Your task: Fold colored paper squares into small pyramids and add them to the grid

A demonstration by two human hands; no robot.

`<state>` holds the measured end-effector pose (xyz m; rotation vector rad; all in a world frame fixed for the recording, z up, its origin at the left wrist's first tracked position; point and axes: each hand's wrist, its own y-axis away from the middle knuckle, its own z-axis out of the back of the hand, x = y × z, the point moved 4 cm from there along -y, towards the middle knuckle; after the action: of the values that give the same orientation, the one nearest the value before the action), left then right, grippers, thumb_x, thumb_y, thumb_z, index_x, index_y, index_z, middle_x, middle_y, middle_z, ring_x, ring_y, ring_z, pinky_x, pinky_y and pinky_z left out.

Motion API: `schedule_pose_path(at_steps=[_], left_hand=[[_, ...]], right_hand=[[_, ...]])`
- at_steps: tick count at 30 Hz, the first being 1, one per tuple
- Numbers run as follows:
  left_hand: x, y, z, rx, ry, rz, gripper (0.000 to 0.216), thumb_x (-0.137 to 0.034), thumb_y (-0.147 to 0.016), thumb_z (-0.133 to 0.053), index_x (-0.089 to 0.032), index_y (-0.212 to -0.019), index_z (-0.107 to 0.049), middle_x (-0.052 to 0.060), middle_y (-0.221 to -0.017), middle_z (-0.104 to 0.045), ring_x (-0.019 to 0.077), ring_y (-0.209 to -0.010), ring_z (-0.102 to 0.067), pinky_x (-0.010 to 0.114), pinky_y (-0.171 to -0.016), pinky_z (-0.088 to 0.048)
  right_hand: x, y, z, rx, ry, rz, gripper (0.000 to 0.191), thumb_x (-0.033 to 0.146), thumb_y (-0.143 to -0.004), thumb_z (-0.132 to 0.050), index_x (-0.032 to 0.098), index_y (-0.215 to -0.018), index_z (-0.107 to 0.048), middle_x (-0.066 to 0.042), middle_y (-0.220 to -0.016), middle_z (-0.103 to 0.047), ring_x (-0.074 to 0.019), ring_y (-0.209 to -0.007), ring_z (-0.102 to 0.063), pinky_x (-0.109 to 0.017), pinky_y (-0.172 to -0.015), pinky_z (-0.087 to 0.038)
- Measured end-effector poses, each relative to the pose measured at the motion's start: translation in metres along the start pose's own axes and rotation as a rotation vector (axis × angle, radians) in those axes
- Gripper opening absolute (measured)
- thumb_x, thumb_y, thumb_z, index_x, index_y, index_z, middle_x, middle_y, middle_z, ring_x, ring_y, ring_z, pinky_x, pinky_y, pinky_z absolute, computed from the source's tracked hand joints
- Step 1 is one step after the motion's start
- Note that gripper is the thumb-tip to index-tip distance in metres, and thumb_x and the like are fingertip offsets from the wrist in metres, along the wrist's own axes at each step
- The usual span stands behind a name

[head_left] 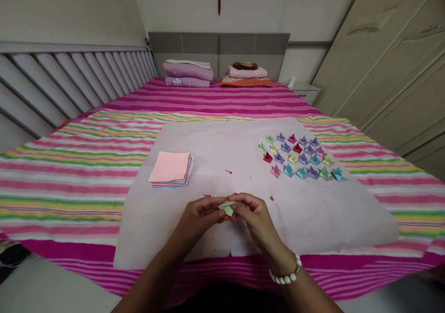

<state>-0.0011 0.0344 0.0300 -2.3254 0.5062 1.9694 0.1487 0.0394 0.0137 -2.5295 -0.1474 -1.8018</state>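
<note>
A small light green folded paper (227, 209) is pinched between both hands above the white sheet (222, 150). My left hand (201, 213) grips its left edge with thumb and fingers. On the opposite side my right hand (252, 213) has its thumb pressed on the paper's face; a white bead bracelet (285, 276) circles that wrist. Part of the folded paper is covered by my fingers. Small red scraps lie close by, one (272, 198) to the right of my right hand and another (228, 171) beyond the hands.
A stack of square coloured papers (171, 167), pink on top, sits left on the sheet. Several folded paper boats (302, 172) stand in rows at the right. Striped bedding (69, 178) lies underneath; folded blankets (188, 73) rest by the headboard (201, 44). A wardrobe (389, 67) borders the right.
</note>
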Motion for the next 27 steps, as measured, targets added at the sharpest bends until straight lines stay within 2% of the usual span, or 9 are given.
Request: schedule_pose_path(at_steps=[2, 5, 9, 12, 15, 17, 20, 24, 27], left_hand=[[0.002, 0.001, -0.001, 0.013, 0.011, 0.009, 0.036, -0.021, -0.064, -0.079, -0.02, -0.1, -0.073, 0.002, -0.075, -0.076, 0.0151, -0.075, -0.07, 0.026, -0.073, -0.053], [0.002, 0.0, -0.001, -0.052, -0.002, -0.012, 0.032, -0.019, -0.061, -0.08, -0.019, -0.093, -0.074, 0.001, -0.07, -0.075, 0.0149, -0.07, -0.07, 0.026, -0.07, -0.053], [0.0, -0.002, -0.003, -0.139, -0.028, -0.065, 0.019, -0.026, -0.066, -0.077, -0.018, -0.083, -0.075, 0.001, -0.069, -0.074, 0.0129, -0.06, -0.066, 0.024, -0.061, -0.052], [-0.001, -0.004, -0.004, -0.175, -0.04, -0.093, 0.017, -0.031, -0.07, -0.073, -0.017, -0.08, -0.074, -0.001, -0.062, -0.068, 0.0104, -0.052, -0.061, 0.022, -0.054, -0.048], [0.002, -0.005, -0.004, -0.203, -0.056, -0.108, 0.016, -0.032, -0.071, -0.073, -0.017, -0.076, -0.073, -0.004, -0.056, -0.06, 0.0079, -0.049, -0.053, 0.02, -0.049, -0.043], [0.004, -0.005, -0.004, -0.215, -0.073, -0.113, 0.016, -0.032, -0.071, -0.073, -0.017, -0.073, -0.072, -0.004, -0.054, -0.057, 0.0068, -0.049, -0.048, 0.019, -0.048, -0.039], [0.005, -0.007, -0.005, -0.194, -0.063, -0.103, 0.018, -0.034, -0.071, -0.072, -0.017, -0.07, -0.071, -0.002, -0.059, -0.061, 0.0079, -0.054, -0.049, 0.019, -0.053, -0.039], [0.002, -0.012, -0.007, -0.129, -0.055, -0.057, 0.024, -0.038, -0.066, -0.075, -0.017, -0.078, -0.073, 0.003, -0.071, -0.07, 0.015, -0.069, -0.059, 0.024, -0.065, -0.046], [0.0, -0.018, -0.008, -0.116, -0.155, -0.107, 0.025, -0.04, -0.067, -0.074, -0.015, -0.067, -0.072, 0.003, -0.066, -0.067, 0.016, -0.067, -0.058, 0.025, -0.064, -0.044]], right_hand=[[0.001, 0.0, 0.001, 0.02, 0.016, -0.001, 0.016, 0.027, -0.071, -0.073, 0.019, -0.085, -0.074, 0.001, -0.055, -0.066, -0.0127, -0.051, -0.058, -0.026, -0.055, -0.046], [0.002, -0.001, 0.002, 0.062, 0.021, -0.012, 0.017, 0.028, -0.072, -0.074, 0.018, -0.085, -0.074, 0.001, -0.056, -0.065, -0.0116, -0.051, -0.058, -0.025, -0.056, -0.045], [0.002, 0.0, 0.0, 0.123, 0.015, -0.022, 0.02, 0.034, -0.077, -0.071, 0.017, -0.087, -0.074, 0.0, -0.058, -0.064, -0.0101, -0.053, -0.055, -0.023, -0.055, -0.043], [0.0, 0.0, -0.001, 0.163, 0.013, -0.025, 0.025, 0.037, -0.073, -0.075, 0.017, -0.088, -0.073, 0.0, -0.064, -0.065, -0.0086, -0.051, -0.051, -0.022, -0.052, -0.04], [-0.005, -0.001, -0.001, 0.164, 0.063, -0.032, 0.028, 0.038, -0.068, -0.079, 0.016, -0.082, -0.072, 0.004, -0.056, -0.057, -0.0066, -0.046, -0.043, -0.02, -0.046, -0.033], [-0.008, -0.001, -0.001, 0.163, 0.106, -0.032, 0.028, 0.04, -0.069, -0.078, 0.015, -0.076, -0.069, 0.007, -0.051, -0.049, -0.0059, -0.044, -0.039, -0.019, -0.044, -0.029], [-0.008, 0.0, -0.003, 0.161, 0.162, -0.02, 0.033, 0.045, -0.073, -0.074, 0.015, -0.066, -0.062, 0.007, -0.049, -0.046, -0.0058, -0.043, -0.037, -0.02, -0.044, -0.026], [-0.006, 0.003, -0.008, 0.164, 0.22, -0.026, 0.039, 0.051, -0.074, -0.07, 0.015, -0.065, -0.059, 0.007, -0.047, -0.043, -0.0057, -0.043, -0.035, -0.02, -0.044, -0.025], [-0.01, 0.004, -0.009, 0.159, 0.261, -0.052, 0.042, 0.053, -0.071, -0.071, 0.014, -0.064, -0.058, 0.008, -0.047, -0.042, -0.0051, -0.042, -0.033, -0.02, -0.042, -0.024]])
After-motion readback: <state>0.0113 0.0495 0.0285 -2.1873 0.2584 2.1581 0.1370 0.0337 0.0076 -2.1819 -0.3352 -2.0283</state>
